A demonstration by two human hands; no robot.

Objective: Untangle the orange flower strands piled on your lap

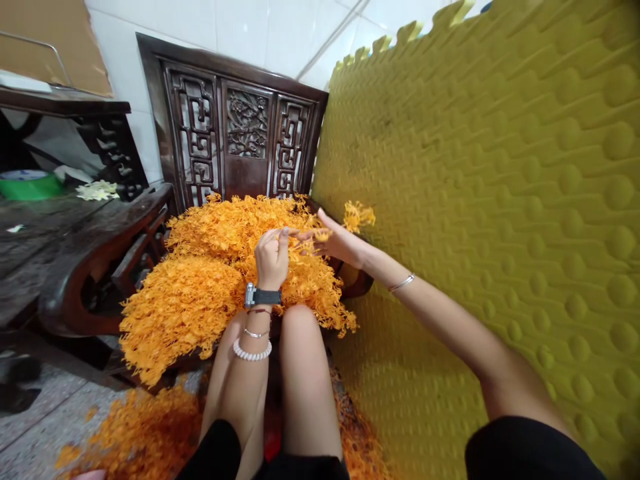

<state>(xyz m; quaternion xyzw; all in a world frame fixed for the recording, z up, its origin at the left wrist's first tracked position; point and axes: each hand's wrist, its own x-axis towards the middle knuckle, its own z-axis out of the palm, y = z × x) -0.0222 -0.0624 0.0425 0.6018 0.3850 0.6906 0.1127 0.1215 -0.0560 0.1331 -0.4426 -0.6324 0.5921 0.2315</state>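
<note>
A large heap of orange, curly, petal-like pieces point(185, 300) fills the dark wooden chair in front of my knees. Over its right side, my left hand point(273, 259) is closed, thumb pressed toward the index finger; what it pinches, if anything, is too small to make out. My right hand point(343, 241) reaches in from the right with its fingers stretched out, their tips close to the left hand's fingertips. A small orange clump point(359, 217) shows just beyond the right hand, apparently in the air. Another orange bit point(323, 234) lies by the right fingers.
A carved dark chair back point(247, 170) stands behind the heap. To the right rises a yellow-green foam mat point(475, 200). On the left, a dark wooden table point(30, 247) holds green tape point(30, 187) and pale flowers point(97, 191). More orange pieces point(145, 427) lie on the floor.
</note>
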